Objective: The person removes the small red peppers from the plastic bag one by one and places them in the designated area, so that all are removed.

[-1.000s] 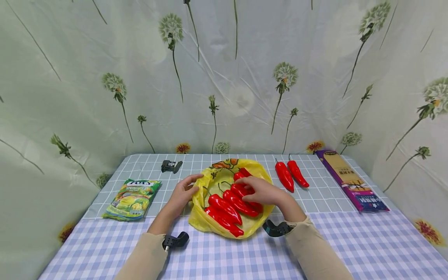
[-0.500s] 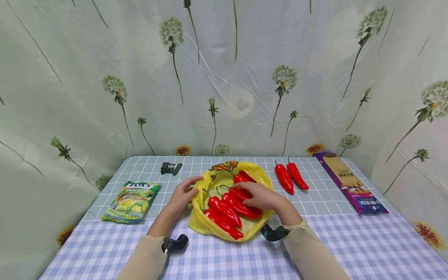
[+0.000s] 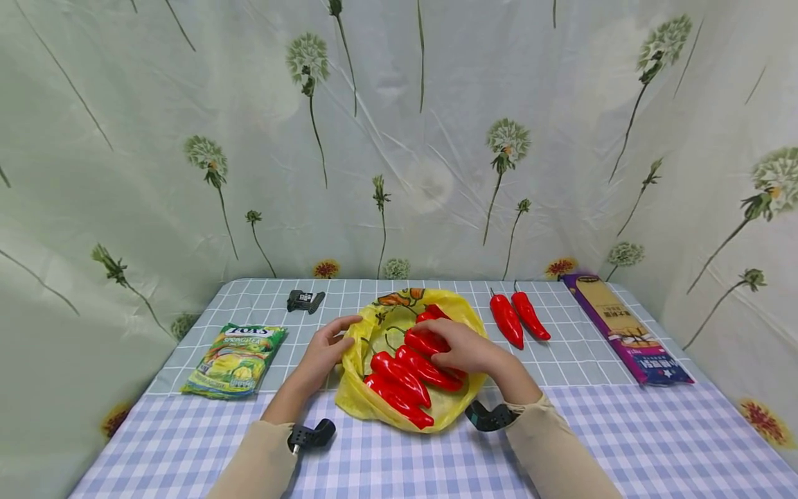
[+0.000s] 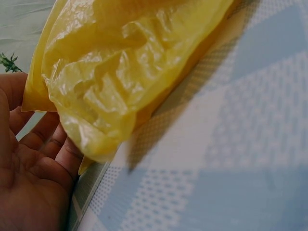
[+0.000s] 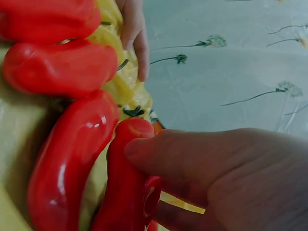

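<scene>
A yellow plastic bag (image 3: 447,407) lies spread open on the table with several red chili peppers (image 3: 399,378) in it. My left hand (image 3: 322,352) grips the bag's left rim; in the left wrist view, crumpled yellow film (image 4: 101,82) meets the fingers, and part of them is behind it. Over the right side of the bag, my right hand (image 3: 467,346) holds one red chili pepper (image 5: 127,178), thumb on top near its stem end. The other fingertips are hidden beneath that pepper. Beside it in the right wrist view lies another curved chili pepper (image 5: 72,159).
Two more red chili peppers (image 3: 506,320) lie right of the bag. A green-yellow Fox's candy packet (image 3: 237,360) is at the left, and a small black object (image 3: 305,299) at the back. A long purple packet (image 3: 626,326) lies far right. A floral curtain (image 3: 430,138) hangs behind the table.
My right hand and the pepper it holds have shifted slightly left within the bag. The left hand stays at the rim. The whole head view has dropped a little.
</scene>
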Available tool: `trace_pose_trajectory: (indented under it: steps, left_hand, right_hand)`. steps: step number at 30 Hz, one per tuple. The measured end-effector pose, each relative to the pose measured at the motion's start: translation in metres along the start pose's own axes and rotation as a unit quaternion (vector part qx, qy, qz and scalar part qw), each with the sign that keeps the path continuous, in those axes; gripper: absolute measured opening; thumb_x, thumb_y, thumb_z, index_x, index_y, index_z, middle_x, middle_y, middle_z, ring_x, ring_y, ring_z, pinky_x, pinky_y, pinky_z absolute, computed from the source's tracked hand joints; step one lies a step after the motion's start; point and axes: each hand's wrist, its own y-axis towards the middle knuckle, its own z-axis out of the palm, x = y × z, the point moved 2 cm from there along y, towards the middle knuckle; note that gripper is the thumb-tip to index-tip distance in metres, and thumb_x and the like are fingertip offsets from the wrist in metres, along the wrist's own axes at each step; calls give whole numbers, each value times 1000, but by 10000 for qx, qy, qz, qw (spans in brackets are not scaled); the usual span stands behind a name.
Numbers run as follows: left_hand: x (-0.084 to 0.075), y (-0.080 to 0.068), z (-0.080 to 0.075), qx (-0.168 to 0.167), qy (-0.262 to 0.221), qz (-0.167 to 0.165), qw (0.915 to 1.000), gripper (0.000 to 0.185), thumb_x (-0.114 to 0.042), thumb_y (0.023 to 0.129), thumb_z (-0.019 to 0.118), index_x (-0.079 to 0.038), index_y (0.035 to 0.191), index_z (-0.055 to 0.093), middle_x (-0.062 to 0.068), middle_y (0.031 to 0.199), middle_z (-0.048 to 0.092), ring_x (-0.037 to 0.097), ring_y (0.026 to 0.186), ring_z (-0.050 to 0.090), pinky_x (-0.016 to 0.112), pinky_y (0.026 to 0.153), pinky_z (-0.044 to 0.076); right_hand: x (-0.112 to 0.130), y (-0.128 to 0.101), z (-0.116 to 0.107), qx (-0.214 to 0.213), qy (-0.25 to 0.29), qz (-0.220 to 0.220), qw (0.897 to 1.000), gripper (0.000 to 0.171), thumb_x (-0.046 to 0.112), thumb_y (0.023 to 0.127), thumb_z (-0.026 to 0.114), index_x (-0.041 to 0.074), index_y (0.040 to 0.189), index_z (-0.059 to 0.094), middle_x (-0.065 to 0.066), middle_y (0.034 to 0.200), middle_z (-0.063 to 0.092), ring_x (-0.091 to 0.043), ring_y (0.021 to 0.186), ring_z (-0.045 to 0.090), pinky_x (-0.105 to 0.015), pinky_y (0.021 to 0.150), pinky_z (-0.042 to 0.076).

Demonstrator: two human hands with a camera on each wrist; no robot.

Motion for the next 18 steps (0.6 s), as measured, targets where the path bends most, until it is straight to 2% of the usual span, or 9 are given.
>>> trace_pose_trajectory:
  steps: [5, 12, 18]
  left_hand:
    - [0, 1, -1, -7, -21, -25, 10000, 45, -5, 98, 50, -14, 142, 54, 13, 139, 49, 22, 119, 57, 25, 91, 55]
    - [-2, 0, 0, -11, -10, -22, 10000, 45, -6, 98, 50, -14, 142, 54, 13, 140, 49, 22, 120, 57, 24, 91, 55]
    - [-1, -1, 0, -11, -8, -38, 10000, 44, -6, 98, 50, -15, 141, 54, 13, 140, 48, 22, 119, 58, 26, 92, 56]
  right_hand:
    - [10, -2, -6, -130, -39, -251, 9996, 55, 8, 88, 72, 18, 139, 56, -2, 135, 60, -22, 122, 56, -43, 98, 55]
    - [14, -6, -10, -219, 220, 20, 9995, 57, 8, 87, 73, 20, 139, 55, -6, 133, 62, -24, 115, 60, -38, 88, 59]
    - [14, -6, -9, -127, 224, 121, 9996, 51, 8, 87, 73, 20, 135, 59, -5, 129, 67, -27, 121, 60, -40, 91, 59]
